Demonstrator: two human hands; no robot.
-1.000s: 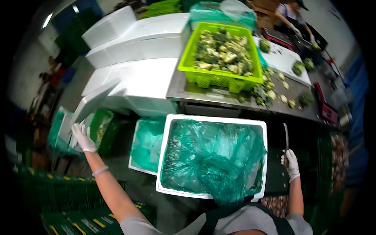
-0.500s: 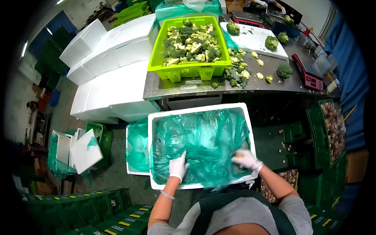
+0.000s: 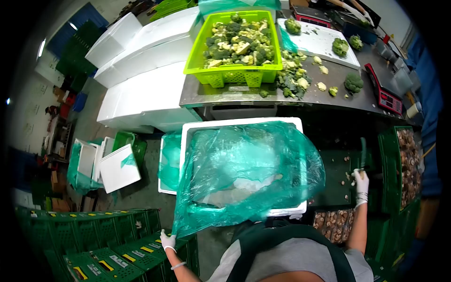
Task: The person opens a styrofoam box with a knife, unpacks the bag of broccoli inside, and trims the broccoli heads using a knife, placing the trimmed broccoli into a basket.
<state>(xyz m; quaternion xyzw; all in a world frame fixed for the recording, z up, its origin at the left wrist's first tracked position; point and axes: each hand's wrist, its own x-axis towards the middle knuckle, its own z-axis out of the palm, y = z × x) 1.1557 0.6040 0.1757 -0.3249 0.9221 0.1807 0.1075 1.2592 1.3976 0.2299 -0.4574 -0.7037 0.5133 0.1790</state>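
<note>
Left arm low, reaching out to the person's left; left hand (image 3: 167, 240) at the near-left corner of the green plastic film (image 3: 253, 157), fingers seemingly pinched on it. Film spread across the white foam box (image 3: 244, 121), hanging over its near and right edges. Right arm out to the right, forearm rising; right hand (image 3: 361, 181) curled round the handle of a knife (image 3: 363, 150), blade pointing away from the body, well apart from the film.
</note>
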